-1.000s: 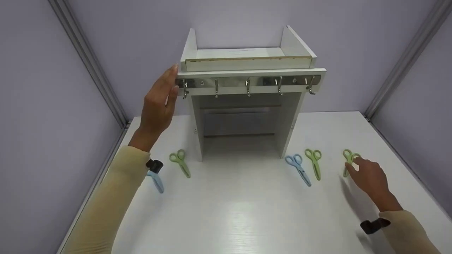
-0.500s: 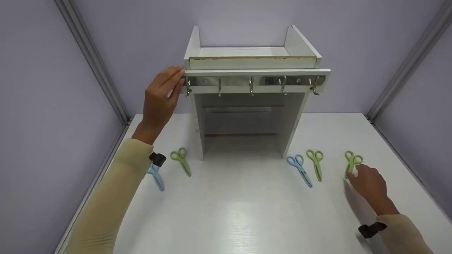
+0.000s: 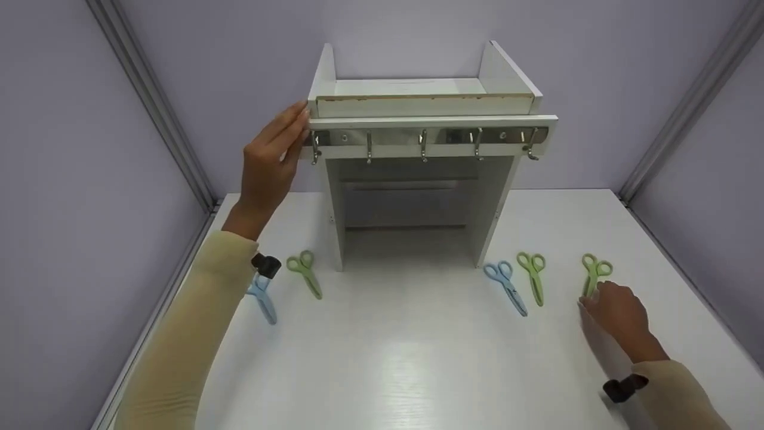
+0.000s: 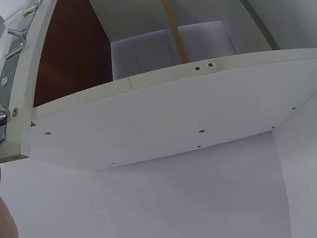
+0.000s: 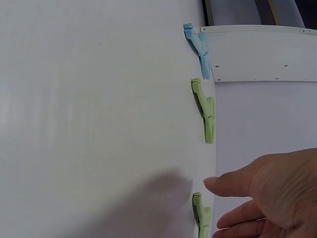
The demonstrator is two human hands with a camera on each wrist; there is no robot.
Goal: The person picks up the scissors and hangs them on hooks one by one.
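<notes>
Two hands up. Left hand [image 3: 268,164], upper left of head view, fingers straight, tips against the left end of the white shelf unit [image 3: 418,155] by its hook rail [image 3: 424,137]. Right hand [image 3: 618,316], lower right, relaxed and holding nothing, fingertips at the blade end of the rightmost green scissors [image 3: 594,272]. Right wrist view shows a gap between thumb and scissors; head view doesn't resolve contact. Left wrist view shows only the shelf's side panel and screw holes.
</notes>
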